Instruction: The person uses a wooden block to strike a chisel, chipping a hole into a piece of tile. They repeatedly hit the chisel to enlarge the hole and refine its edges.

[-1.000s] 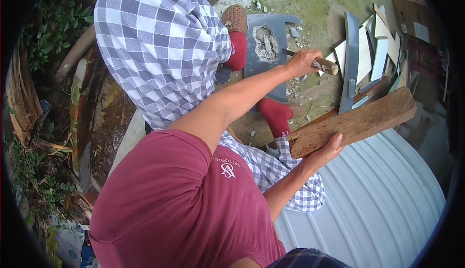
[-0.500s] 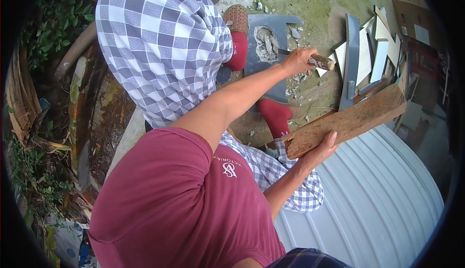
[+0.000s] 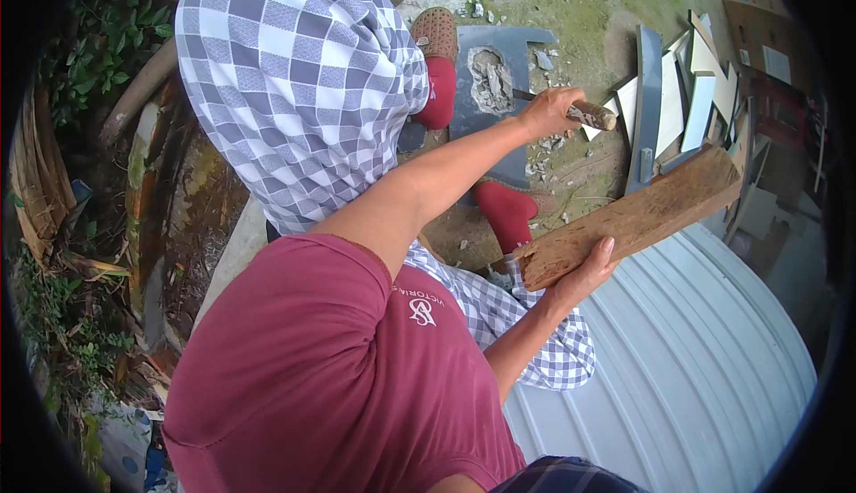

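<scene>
My left hand (image 3: 548, 114) is closed round a tool with a worn wooden handle (image 3: 593, 116). Its dark blade meets the grey panel (image 3: 473, 123) beside a rough patch of broken, pale material (image 3: 490, 80). Lower right, a thick, rough wooden block (image 3: 642, 217) is gripped in my right hand (image 3: 584, 275), with the thumb along its near face and the other fingers mostly hidden. The block is apart from the tool's handle.
Panel strips (image 3: 649, 110) and offcuts lie to the right, near a cardboard box (image 3: 767, 43). Corrugated sheet (image 3: 678, 350) spans the lower right. My shoes, one a brown clog (image 3: 435, 34), flank the panel. Debris (image 3: 546, 145) litters the mossy ground. Plants (image 3: 111, 38) stand at left.
The wooden block and my right hand have shifted slightly to the left. My left hand and the tool have stayed almost where they were.
</scene>
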`<state>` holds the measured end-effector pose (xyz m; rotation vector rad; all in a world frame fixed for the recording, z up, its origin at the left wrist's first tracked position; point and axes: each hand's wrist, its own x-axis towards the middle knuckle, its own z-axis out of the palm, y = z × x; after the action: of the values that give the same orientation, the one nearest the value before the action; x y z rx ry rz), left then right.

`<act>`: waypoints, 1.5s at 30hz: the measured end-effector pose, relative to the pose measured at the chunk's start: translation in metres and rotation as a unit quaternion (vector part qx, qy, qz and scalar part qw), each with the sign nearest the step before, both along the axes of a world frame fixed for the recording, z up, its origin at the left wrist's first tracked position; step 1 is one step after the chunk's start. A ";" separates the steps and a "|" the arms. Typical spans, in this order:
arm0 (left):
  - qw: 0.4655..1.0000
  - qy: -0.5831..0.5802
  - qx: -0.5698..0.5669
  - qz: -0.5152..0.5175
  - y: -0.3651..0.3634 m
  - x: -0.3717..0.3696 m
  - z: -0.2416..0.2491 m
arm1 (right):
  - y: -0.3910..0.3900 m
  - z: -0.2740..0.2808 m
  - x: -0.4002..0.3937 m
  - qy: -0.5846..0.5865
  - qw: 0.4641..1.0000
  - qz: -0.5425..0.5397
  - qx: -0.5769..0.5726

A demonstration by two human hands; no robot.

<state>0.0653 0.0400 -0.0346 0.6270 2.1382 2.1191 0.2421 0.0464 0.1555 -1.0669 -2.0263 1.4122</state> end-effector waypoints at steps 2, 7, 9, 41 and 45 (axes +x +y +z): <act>1.000 -0.003 0.001 -0.007 0.001 -0.001 -0.002 | 0.002 -0.003 0.002 -0.002 1.000 0.000 -0.004; 0.999 0.011 -0.015 -0.029 0.000 -0.001 -0.004 | 0.000 0.004 -0.005 0.010 1.000 0.000 0.005; 0.999 0.010 -0.018 -0.035 0.000 0.000 -0.004 | -0.002 0.009 -0.011 0.018 1.000 -0.003 0.010; 0.999 0.046 -0.003 0.003 -0.004 -0.008 -0.009 | -0.010 -0.037 0.046 0.015 0.992 -0.054 -0.109; 0.998 0.042 -0.038 -0.038 0.001 -0.008 -0.009 | 0.003 -0.005 0.037 0.051 0.994 -0.065 -0.068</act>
<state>0.0571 0.0407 -0.0434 0.7896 2.1891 1.9975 0.2794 0.0497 0.1500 -1.1356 -1.7777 1.5217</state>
